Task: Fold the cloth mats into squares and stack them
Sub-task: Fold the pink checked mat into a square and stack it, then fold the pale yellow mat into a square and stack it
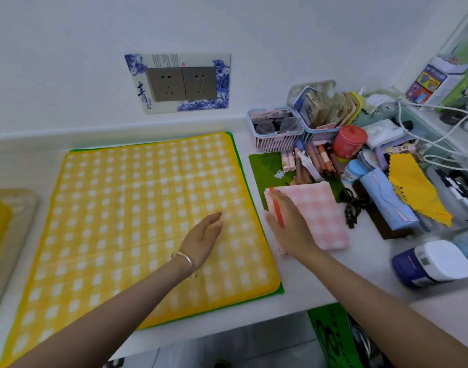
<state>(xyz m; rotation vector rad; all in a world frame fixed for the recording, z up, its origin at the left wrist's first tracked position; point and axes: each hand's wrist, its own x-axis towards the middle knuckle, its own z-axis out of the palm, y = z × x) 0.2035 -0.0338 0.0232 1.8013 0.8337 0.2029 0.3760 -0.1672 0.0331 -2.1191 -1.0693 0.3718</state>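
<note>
A large yellow-and-white checked mat lies spread flat on the white counter, with a green mat's edge showing under it along the right and far sides. To its right lies a folded pink-and-white checked mat in a rectangle. My left hand hovers with straight fingers over the yellow mat's right part. My right hand lies flat, fingers straight, on the pink mat's left edge, covering part of it.
Beyond the pink mat are a green card, lipsticks and tubes, a pink basket, a red jar, a blue case, a yellow cloth and a white-lidded tub. A wall socket is above.
</note>
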